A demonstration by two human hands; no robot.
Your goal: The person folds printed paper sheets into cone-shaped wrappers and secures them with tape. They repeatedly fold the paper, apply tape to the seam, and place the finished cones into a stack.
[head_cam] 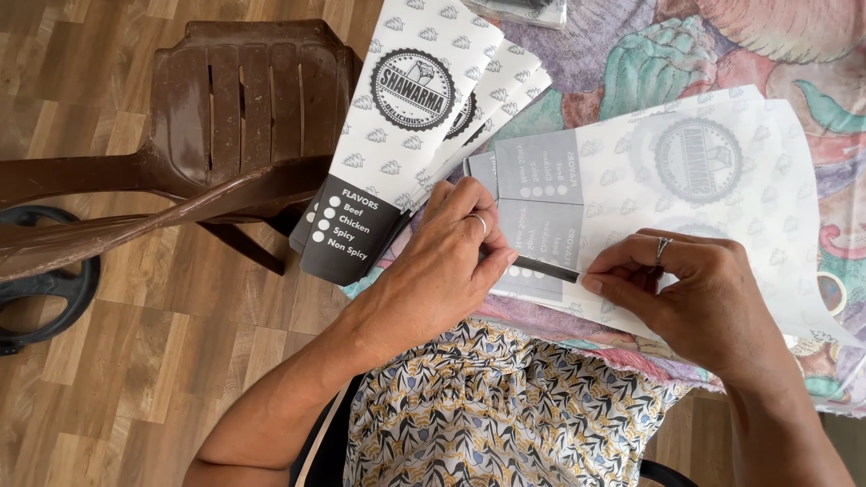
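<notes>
Both hands crowded on paper sheet (pixel 686 171): stacked printed sleeves (pixel 397 135) block just above-left of left hand (pixel 451 261), brown plastic chair (pixel 225 117) further left, open floor (pixel 135 361) below-left, bare sheet w/ room above right hand (pixel 695 289).

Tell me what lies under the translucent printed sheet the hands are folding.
Under the printed sheet lies a colourful patterned tablecloth, its shapes showing faintly through the paper. The left hand and right hand press its folded edge. Anything else beneath is covered and cannot be made out.

Table under floral cloth (pixel 631 54): translucent printed sheets (pixel 722 180), stack of folded paper sleeves (pixel 406 117) overhanging edge
</notes>
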